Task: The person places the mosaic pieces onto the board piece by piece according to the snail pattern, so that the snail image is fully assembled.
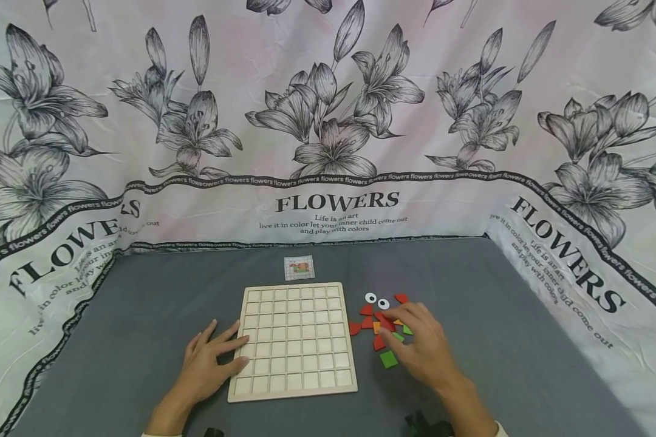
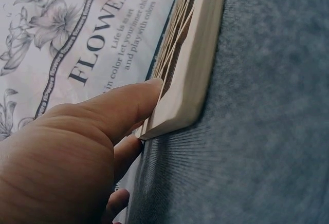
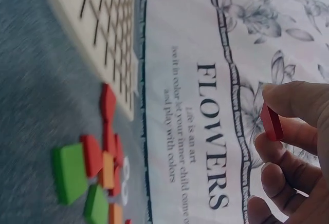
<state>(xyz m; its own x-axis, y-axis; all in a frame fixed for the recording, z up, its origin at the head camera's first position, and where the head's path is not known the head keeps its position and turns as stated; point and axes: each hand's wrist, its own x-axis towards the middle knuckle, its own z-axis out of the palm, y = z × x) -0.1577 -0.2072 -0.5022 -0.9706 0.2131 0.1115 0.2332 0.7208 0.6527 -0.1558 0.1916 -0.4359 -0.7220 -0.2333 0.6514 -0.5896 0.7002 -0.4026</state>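
Note:
A pale wooden grid board point(image 1: 294, 340) with rows of square cells lies flat on the grey cloth. My left hand point(image 1: 210, 359) rests at its left edge, fingers spread, thumb and index tips on the rim. In the left wrist view the thumb point(image 2: 131, 103) touches the top of the frame. My right hand point(image 1: 422, 346) is over the loose pieces beside the board's right side. Between its thumb and index finger it pinches a small red piece point(image 3: 271, 124), seen clear of the pile in the right wrist view. The other right fingers are loosely bent.
Several red pieces point(image 1: 367, 323), a green square point(image 1: 389, 360) and an orange piece point(image 3: 106, 170) lie right of the board. Two white discs with black centres point(image 1: 370, 298) lie behind them. A small picture card point(image 1: 299, 267) is beyond the board. Flower-printed cloth point(image 1: 333, 212) walls the back and sides.

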